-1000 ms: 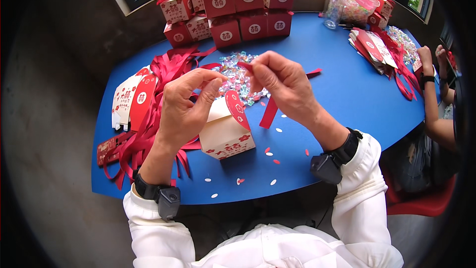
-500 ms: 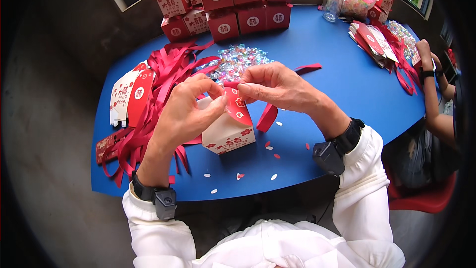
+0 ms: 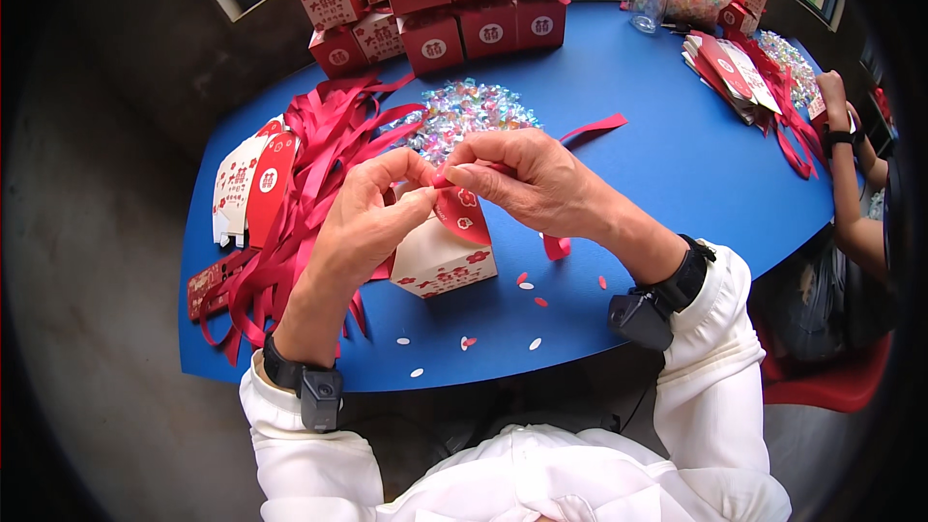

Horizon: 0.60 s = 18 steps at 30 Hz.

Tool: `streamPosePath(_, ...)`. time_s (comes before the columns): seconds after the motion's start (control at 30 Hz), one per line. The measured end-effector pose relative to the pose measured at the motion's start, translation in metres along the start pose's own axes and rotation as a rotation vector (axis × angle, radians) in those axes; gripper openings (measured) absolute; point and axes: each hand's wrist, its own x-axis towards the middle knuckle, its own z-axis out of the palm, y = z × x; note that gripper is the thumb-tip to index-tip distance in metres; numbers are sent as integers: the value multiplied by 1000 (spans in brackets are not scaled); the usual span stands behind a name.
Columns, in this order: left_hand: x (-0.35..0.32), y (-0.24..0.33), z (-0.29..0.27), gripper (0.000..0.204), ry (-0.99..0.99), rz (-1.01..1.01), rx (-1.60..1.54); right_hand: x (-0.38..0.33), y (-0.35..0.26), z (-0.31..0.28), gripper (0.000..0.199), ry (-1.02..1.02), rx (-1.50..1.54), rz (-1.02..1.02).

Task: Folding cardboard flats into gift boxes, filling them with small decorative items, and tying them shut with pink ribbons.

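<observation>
While my left hand (image 3: 372, 222) & right hand (image 3: 527, 179) both pinch the red ribbon (image 3: 556, 244) atop the gift box (image 3: 443, 266), box sits on blue table (image 3: 657, 155).

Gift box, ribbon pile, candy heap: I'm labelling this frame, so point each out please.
gift box (image 3: 440, 271), head view, on its white front wall.
ribbon pile (image 3: 324, 135), head view, on its tangled red middle.
candy heap (image 3: 469, 106), head view, on its centre.

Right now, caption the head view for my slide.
Both hands pinch a red ribbon atop a small gift box on a blue table.
</observation>
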Motion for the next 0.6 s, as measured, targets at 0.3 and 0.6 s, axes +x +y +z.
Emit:
streamPosePath(0.3, -1, -5, 2, 18, 16, 16, -35, -1, -6, 2, 17, 18, -38, 192)
streamPosePath(0.6, -1, 0, -1, 21, -30, 55, -10, 0, 2, 2, 20, 27, 89, 166)
